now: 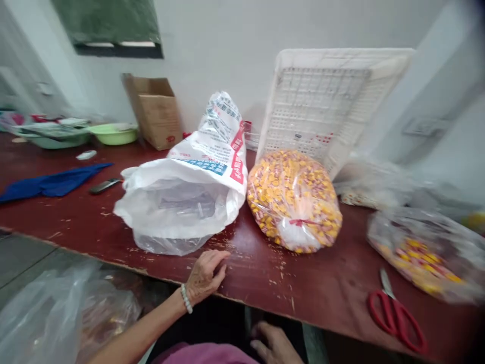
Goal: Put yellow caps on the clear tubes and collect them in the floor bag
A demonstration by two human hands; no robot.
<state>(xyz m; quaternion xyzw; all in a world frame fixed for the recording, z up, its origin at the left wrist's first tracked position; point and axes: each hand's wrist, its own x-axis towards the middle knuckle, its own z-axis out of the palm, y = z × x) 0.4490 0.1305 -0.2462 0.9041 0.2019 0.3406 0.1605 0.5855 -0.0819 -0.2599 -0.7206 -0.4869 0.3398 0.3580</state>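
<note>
1. In the head view, the left hand (206,277) rests on the front edge of the chipped dark red wooden counter (261,273). Its fingers curl lightly against the surface, pinching nothing, and a white beaded bracelet (186,298) circles the wrist.
2. The right hand (273,344) sits low at the bottom of the view, below the counter edge and partly cut off. Its fingers are loosely parted and show nothing in them.
3. Just behind the left hand, without touching it, a white woven plastic sack (182,202) lies on its side on the counter, its mouth open and a clear plastic liner inside.
4. Touching the sack's right side is a round clear plastic bag of yellow and pink pieces (293,202), tied with red string (303,221).
5. A white plastic crate (322,106) stands tilted behind that bag, against the wall. A brown cardboard box (155,111) and green plastic basins (113,134) sit further left.
6. A blue cloth (53,184) and a dark slim handheld object (104,185) lie on the left of the counter. Red-handled scissors (396,316) lie on the right, just below a clear bag of yellow pieces (428,258).
</note>
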